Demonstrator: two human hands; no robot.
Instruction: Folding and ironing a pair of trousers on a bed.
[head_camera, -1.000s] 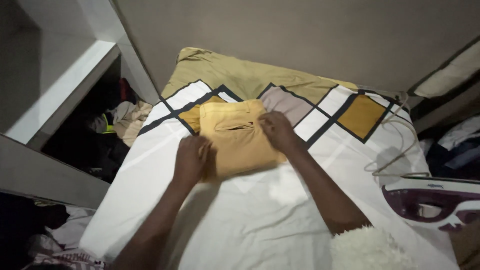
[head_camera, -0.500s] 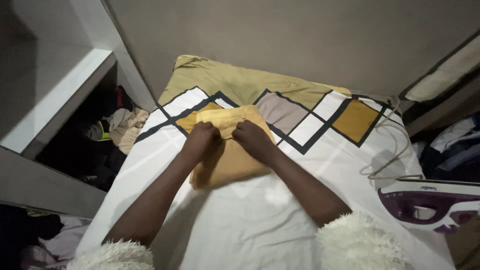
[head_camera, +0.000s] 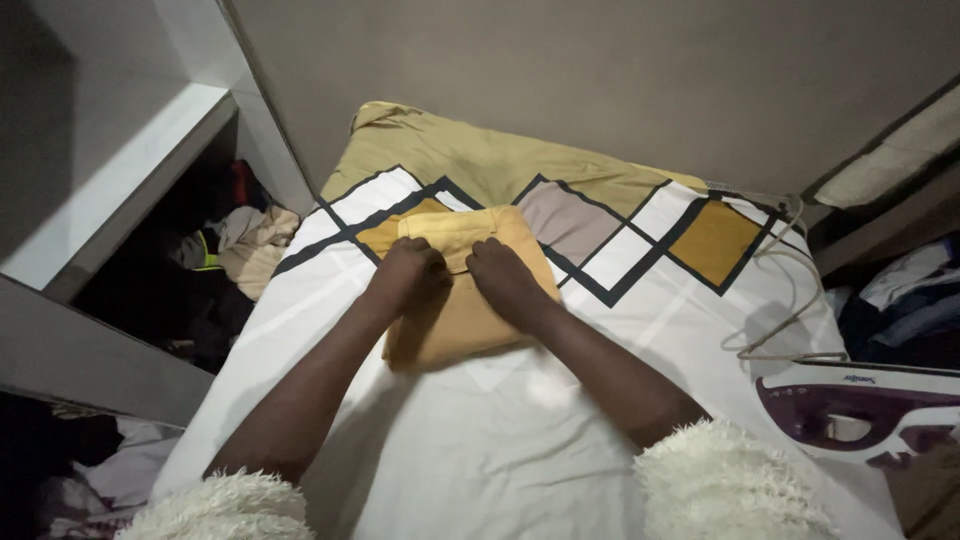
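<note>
At nine o'clock, clothes are lying piled in the dark gap beside the bed. Your left hand is pressing down on the trousers, fingers curled onto the cloth near the waistband; whether they're pinching it, you cannot tell. The folded yellow trousers are sitting at centre on the sheet, top edge toward twelve. Your right hand is resting just beside the left, fingers bent onto the same cloth. At four o'clock, the iron is sitting, its cord looping toward two.
</note>
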